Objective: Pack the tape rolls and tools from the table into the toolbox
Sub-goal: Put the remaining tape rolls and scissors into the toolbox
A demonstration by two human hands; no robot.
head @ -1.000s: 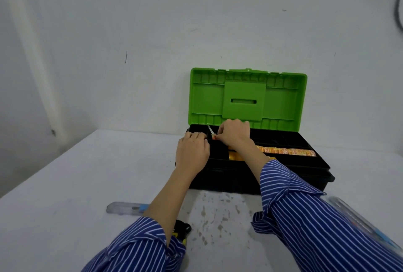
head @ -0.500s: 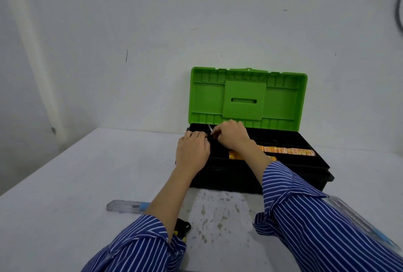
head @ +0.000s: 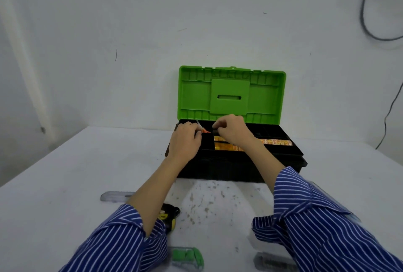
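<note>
Fingers [head: 197, 133] of your left hand [head: 185, 140] curl, pinching a small orange-tipped tool [head: 202, 130]; your right hand [head: 232, 128] pinches something dark, both over the toolbox [head: 239, 169] tray for stowing.

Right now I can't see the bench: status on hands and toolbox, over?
Left hand and right hand both pinch small items over the open green-lidded black toolbox. Clear plastic case on the white table unpacked. Nothing blocking.

1. In front of the toolbox [head: 237, 169], the black-yellow tool [head: 171, 215] is half hidden under the left sleeve [head: 122, 241].
2. The green item [head: 188, 257] nearer than it is blurred.
3. The small thing [head: 204, 130] between both grips above the toolbox is too small to tell.
</note>
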